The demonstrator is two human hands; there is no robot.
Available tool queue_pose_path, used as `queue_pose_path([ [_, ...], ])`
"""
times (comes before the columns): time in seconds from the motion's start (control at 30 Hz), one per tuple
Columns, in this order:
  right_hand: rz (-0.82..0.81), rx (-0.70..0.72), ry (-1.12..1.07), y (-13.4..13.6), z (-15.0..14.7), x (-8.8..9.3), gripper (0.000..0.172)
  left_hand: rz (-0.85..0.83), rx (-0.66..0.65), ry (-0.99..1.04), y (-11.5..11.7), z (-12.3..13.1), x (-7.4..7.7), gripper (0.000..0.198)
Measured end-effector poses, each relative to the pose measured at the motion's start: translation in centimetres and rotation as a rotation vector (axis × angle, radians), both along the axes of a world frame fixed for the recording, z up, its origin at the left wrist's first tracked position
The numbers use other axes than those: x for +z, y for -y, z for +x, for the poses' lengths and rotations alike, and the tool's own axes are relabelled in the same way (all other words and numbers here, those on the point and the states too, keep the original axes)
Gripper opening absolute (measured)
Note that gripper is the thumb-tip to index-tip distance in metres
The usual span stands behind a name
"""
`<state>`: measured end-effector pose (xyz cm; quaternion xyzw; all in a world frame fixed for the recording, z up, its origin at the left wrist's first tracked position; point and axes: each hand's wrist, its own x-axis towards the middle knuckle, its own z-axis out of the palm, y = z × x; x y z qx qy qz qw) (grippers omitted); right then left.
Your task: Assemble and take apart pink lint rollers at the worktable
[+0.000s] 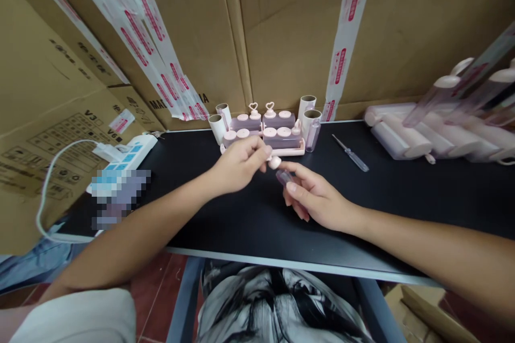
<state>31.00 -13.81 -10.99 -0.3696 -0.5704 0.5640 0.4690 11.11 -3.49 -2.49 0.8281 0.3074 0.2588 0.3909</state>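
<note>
Over the black table, my left hand [243, 165] pinches a small pale pink cap [274, 162] between thumb and fingers. My right hand [316, 193] holds a small clear purple-tinted tube [284, 177], its end pointing up toward the cap. A narrow gap shows between cap and tube. Just behind my hands stands a pink rack [295, 151] with translucent purple containers [281, 141] that have pink round lids. Two pink heart-shaped loops [269, 107] rise from its back row. Part of the rack's front is hidden by my left hand.
White cardboard tubes [218, 127] flank the rack on both sides. A screwdriver [350, 153] lies to the right. Several pink and purple containers [402, 134] are stacked at the far right. A power strip [137, 153] with a white cable sits left. Cardboard walls [285, 27] close off the back.
</note>
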Motion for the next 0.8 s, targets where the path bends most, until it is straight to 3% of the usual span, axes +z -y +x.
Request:
queue_pose_path([
  [0.13,0.037,0.053,0.048,0.6,-0.1,0.2,0.054,-0.222,-0.090,0.115,2.4,-1.1,-1.6,0.040],
  [0.3,0.066,0.073,0.077,0.9,-0.1,0.5,0.052,-0.457,-0.133,0.180,2.0,-1.5,-2.2,0.047],
  [0.53,0.034,0.135,0.089,1.3,-0.2,0.5,0.044,-0.488,-0.230,0.120,2.4,-1.6,-3.3,0.048],
  [0.6,0.040,0.127,0.073,1.3,-0.3,0.7,0.039,-0.420,-0.241,0.087,2.4,-1.7,-3.4,0.046],
  [0.73,0.052,0.100,0.116,1.4,-0.2,1.0,0.030,-0.054,-0.202,-0.116,2.2,-2.0,-3.2,0.041],
  [0.8,0.080,0.088,0.181,1.5,0.0,1.1,0.028,0.020,-0.216,-0.216,2.1,-2.1,-3.0,0.044],
])
